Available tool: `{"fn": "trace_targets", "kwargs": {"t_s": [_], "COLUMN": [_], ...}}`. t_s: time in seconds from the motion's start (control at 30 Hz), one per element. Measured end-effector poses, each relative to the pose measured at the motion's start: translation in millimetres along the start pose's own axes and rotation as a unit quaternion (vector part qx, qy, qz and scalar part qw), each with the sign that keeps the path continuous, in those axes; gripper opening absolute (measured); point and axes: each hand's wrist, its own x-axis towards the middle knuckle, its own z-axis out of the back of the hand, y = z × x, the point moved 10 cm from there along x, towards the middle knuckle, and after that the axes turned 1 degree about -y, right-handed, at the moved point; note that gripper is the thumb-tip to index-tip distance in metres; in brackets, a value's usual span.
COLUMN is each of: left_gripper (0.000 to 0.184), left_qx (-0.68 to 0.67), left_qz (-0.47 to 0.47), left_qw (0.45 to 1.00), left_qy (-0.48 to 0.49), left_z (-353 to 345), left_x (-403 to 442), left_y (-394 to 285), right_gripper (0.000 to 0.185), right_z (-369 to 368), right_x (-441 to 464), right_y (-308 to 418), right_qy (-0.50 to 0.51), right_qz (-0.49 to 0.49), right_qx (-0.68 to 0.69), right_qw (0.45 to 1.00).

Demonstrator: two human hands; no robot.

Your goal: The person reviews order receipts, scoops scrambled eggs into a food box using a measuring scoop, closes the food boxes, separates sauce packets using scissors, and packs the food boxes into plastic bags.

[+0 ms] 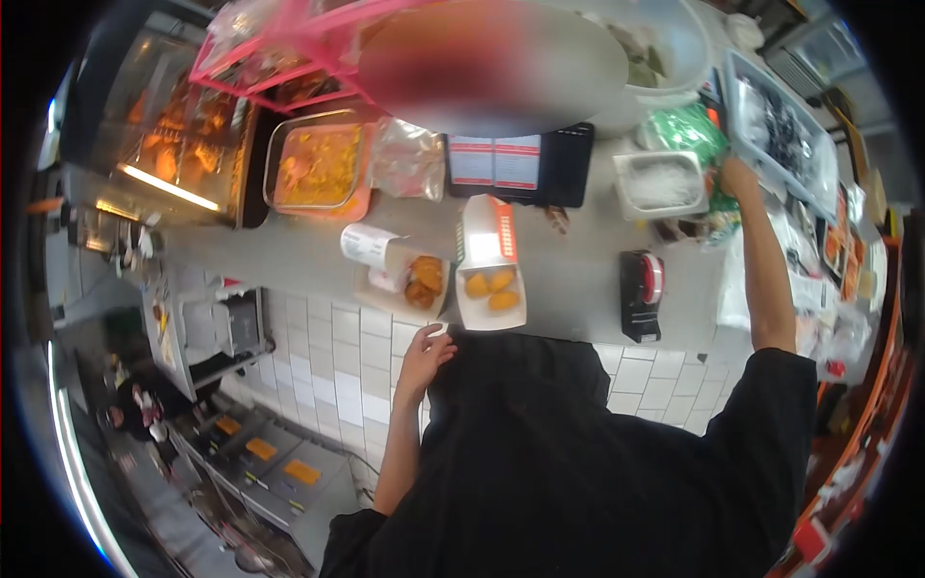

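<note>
Two open cartons [487, 252] hold fried food [424, 279]; left hand [425, 358] near.

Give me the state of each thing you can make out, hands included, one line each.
Left box: open, fried pieces inside
Right box: lid open, golden pieces inside
Metal tub: uncovered, white contents
Tape dispenser: red roll fitted
Glass cabinet: lit inside
Left hand: near the boxes, grip unclear
Right hand: beside the green bag, grip hidden

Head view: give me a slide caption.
Two open food boxes on a counter, right hand near a green bag.
</note>
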Motion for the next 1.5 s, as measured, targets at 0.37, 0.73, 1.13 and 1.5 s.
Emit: {"fn": "trace_targets", "kwargs": {"t_s": [0.37, 0.73, 1.13, 1.5], "left_gripper": [0.054, 0.045, 0.051, 0.044], "left_qx": [-0.244, -0.215, -0.246, -0.043], "left_qz": [0.074, -0.016, -0.024, 0.013], "left_qw": [0.967, 0.975, 0.969, 0.996], "left_qy": [-0.018, -0.063, 0.002, 0.075], "left_z": [-2.3, 30.1, 54.7, 30.2], "left_x": [10.8, 54.5, 70.6, 53.9], "left_y": [12.3, -13.4, -25.9, -18.6], "right_gripper": [0.026, 0.03, 0.023, 0.018], "right_z": [-29.6, -30.4, -57.3, -67.4], "right_x": [8.6, -20.0, -10.1, -17.1], "right_y": [-32.4, -28.6, -38.5, -33.1], "right_qy": [-0.128, -0.24, -0.084, -0.208], "right_qz": [-0.006, 0.002, 0.092, 0.175], "right_qx": [0.041, 0.112, 0.131, 0.06], "right_qw": [0.991, 0.964, 0.984, 0.961]}}
